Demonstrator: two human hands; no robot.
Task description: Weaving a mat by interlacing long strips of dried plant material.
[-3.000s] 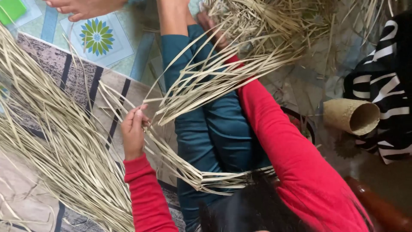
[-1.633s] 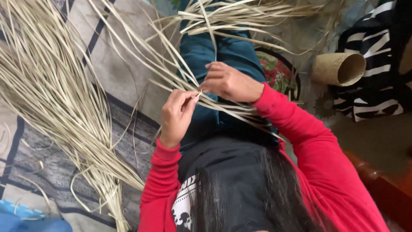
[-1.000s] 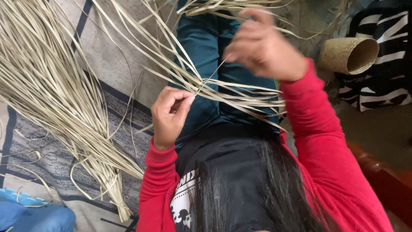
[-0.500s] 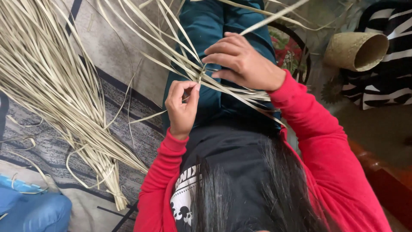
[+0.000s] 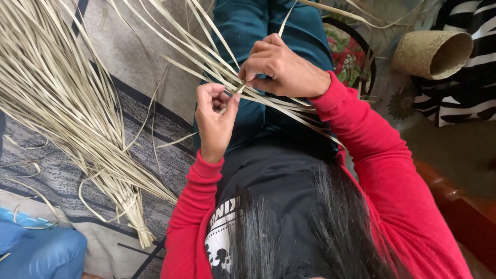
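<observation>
Both hands meet over the lap: the left hand (image 5: pixel 214 121) pinches a strip between thumb and fingers, and the right hand (image 5: pixel 281 67) closes its fingertips on the crossing strips (image 5: pixel 206 57) just beside it, the two hands nearly touching. The strips fan up toward the top edge. A tied bundle (image 5: pixel 77 113) lies on the mat (image 5: pixel 139 62) at left; a woven basket (image 5: pixel 431 51), apparently on its side, sits near the top right corner.

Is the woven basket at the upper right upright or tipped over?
Tipped: the woven basket lies on its side, its open mouth facing right toward the striped cloth.
</observation>
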